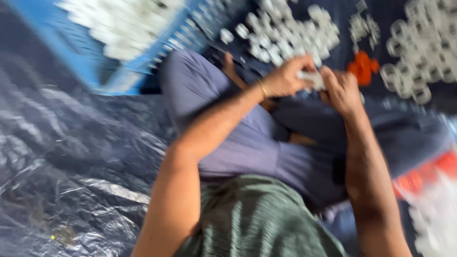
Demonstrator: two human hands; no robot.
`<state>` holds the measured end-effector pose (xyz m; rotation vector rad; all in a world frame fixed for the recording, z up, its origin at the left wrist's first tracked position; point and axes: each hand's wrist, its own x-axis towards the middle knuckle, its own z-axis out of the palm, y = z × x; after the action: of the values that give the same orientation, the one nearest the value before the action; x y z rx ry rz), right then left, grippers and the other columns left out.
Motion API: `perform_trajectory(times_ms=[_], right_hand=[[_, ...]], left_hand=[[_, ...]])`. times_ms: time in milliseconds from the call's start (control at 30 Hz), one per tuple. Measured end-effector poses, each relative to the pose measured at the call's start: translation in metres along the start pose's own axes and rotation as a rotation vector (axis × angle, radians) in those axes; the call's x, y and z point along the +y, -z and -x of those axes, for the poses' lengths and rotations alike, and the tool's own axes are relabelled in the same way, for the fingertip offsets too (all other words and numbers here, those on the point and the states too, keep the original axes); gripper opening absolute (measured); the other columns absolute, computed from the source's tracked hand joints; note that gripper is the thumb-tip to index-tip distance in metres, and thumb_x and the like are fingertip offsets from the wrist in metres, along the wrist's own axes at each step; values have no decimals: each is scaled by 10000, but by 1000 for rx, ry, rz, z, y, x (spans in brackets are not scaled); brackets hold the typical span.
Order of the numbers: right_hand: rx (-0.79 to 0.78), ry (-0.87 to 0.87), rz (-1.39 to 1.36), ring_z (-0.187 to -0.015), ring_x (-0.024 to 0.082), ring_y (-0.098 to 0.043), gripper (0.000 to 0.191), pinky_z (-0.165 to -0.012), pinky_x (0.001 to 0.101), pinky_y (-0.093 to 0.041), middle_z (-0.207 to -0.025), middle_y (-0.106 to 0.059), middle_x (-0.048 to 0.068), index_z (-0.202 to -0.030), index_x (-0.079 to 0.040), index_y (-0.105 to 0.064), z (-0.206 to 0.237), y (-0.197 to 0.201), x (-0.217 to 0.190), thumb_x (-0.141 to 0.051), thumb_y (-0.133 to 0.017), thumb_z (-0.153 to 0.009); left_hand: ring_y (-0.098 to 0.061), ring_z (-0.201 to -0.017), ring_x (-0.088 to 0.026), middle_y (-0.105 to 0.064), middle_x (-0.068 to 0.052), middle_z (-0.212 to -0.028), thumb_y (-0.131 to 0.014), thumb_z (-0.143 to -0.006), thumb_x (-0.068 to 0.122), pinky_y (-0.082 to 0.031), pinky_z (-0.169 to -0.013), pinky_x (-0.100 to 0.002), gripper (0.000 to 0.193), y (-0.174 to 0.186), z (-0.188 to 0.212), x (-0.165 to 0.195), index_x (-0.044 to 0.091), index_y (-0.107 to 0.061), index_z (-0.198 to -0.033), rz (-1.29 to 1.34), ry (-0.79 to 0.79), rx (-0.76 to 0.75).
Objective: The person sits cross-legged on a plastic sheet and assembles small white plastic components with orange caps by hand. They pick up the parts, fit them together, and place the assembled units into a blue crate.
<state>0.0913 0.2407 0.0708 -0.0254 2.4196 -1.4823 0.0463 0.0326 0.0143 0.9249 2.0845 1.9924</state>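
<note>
Both hands meet above the person's crossed legs. The left hand (285, 78) and right hand (340, 88) together grasp a small white plastic part (312, 80), fingers closed round its ends; motion blur hides its exact shape. Beyond the hands, a heap of similar white pieces (285, 33) lies on the dark plastic sheet (71, 157). A cluster of white rings (423, 47) sits toward the sheet's far right corner, with small orange pieces (362, 66) just beside it. A blue crate (71, 62) holding white parts stands at the far left.
</note>
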Motion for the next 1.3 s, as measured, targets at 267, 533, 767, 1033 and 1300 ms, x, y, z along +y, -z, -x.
perform_trajectory(times_ms=[267, 533, 767, 1033, 1300], right_hand=[[11, 105, -183, -651, 118, -503, 389, -549, 280, -403, -793, -579, 61, -1072, 35, -590, -9, -13, 2, -354, -578, -1085], [175, 466, 258, -957, 186, -572, 471, -793, 395, -499, -1147, -574, 127, -1264, 8, -567, -12, -7, 30, -284, -723, -930], [14, -89, -247, -623, 154, -594, 366, -540, 310, -476, -722, -618, 38, -1077, -50, -653, 5, -1, 8, -399, -545, -1061], [253, 266, -92, -711, 147, -668, 309, -640, 339, -513, -775, -647, 88, -962, -12, -577, 4, -14, 13, -303, -555, -1064], [176, 67, -230, -646, 105, -595, 316, -558, 319, -485, -712, -625, 38, -930, -27, -623, -3, -21, 20, -310, -566, -1059]], left_hand=[[-662, -671, -104, -691, -32, -880, -815, -863, 138, -555, -468, -275, 290, 17, -5, 12, 44, -594, -1026, 158, 292, -21], [-613, -680, -93, -650, -17, -863, -808, -924, 156, -515, -542, -291, 248, 6, -5, 7, 39, -614, -1026, 228, 356, -90], [-672, -698, -176, -681, -75, -809, -825, -813, 124, -552, -632, -359, 299, -9, -2, 31, 46, -581, -967, -45, 330, -70], [-611, -721, -164, -640, -64, -822, -834, -844, 71, -519, -619, -358, 324, -7, 0, 49, 32, -539, -971, -49, 190, -107], [-605, -639, -153, -634, -69, -807, -786, -826, 29, -454, -530, -326, 307, -14, -3, 40, 36, -536, -1004, -146, 256, -115]])
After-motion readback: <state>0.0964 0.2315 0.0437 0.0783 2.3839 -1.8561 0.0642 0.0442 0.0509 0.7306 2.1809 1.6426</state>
